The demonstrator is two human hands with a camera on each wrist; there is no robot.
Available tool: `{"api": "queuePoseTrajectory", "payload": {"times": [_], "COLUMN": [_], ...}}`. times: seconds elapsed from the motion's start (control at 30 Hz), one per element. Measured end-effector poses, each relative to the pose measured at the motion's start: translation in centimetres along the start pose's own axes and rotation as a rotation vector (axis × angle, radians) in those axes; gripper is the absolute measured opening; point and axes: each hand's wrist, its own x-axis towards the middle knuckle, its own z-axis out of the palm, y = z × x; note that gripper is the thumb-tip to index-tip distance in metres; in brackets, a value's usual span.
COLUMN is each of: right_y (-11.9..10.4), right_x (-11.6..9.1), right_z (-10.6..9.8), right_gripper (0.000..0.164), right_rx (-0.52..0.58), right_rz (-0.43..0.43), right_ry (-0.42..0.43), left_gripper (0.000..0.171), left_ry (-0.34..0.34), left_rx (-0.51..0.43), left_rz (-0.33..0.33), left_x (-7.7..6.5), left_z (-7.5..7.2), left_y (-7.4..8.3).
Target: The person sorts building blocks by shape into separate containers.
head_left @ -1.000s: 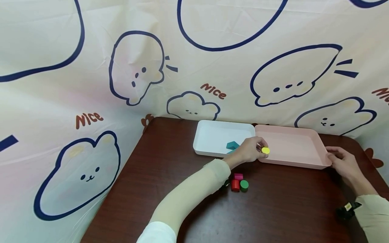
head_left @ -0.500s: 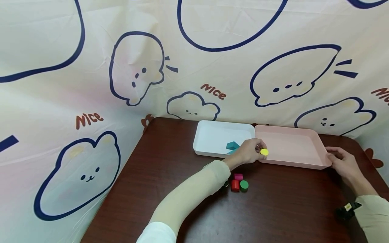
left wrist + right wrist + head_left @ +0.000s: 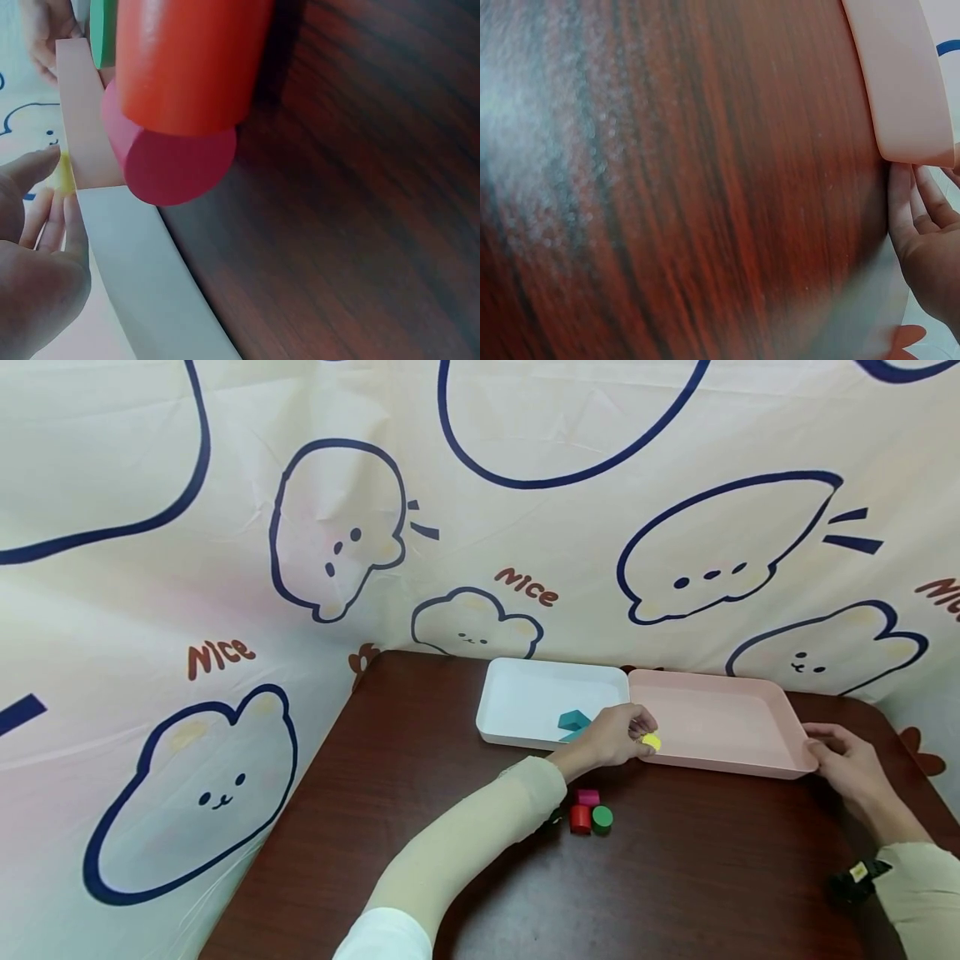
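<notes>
My left hand (image 3: 617, 735) is over the place where the two trays meet, pinching a yellow round block (image 3: 651, 742) between thumb and fingers at the pink tray's near-left corner. The pink tray (image 3: 712, 768) has nothing visible inside. At its right end, my right hand (image 3: 847, 764) grips the near corner, fingers against the end wall (image 3: 922, 90) in the right wrist view. The white tray (image 3: 517, 742) on the left holds teal pieces (image 3: 574, 720), partly hidden by the left hand and wrist.
On the brown table (image 3: 712, 860), in front of the trays, lie a magenta cylinder (image 3: 588, 797), a red cylinder (image 3: 581, 819) and a green round block (image 3: 602, 819). They sit beside the left forearm. A patterned cloth (image 3: 465, 510) hangs right behind the trays.
The yellow block has shifted slightly left and down with my left hand, and its round face has tilted. My right hand and both trays stay in place.
</notes>
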Motion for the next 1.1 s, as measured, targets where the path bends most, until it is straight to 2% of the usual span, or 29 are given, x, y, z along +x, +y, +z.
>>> {"api": "queuePoseTrajectory", "payload": {"times": [0.27,0.73,1.1], "right_y": [-0.1,0.0,0.0], "right_x": [-0.1,-0.1,0.0], "right_z": [0.0,-0.2,-0.1], "right_gripper": [0.049,0.048,0.048], "right_rx": [-0.002,0.010,0.019], "right_rz": [-0.003,0.001,0.009], "right_ry": [-0.004,-0.009,-0.007], "left_gripper": [0.027,0.028,0.030], "left_ry": [0.005,0.010,-0.061], "left_rx": [-0.011,-0.049,-0.047], "left_rz": [-0.012,0.019,0.082], "left_x": [0.0,-0.5,-2.0], "left_z": [0.1,0.0,-1.6], "left_y": [0.0,-0.1,1.0]}}
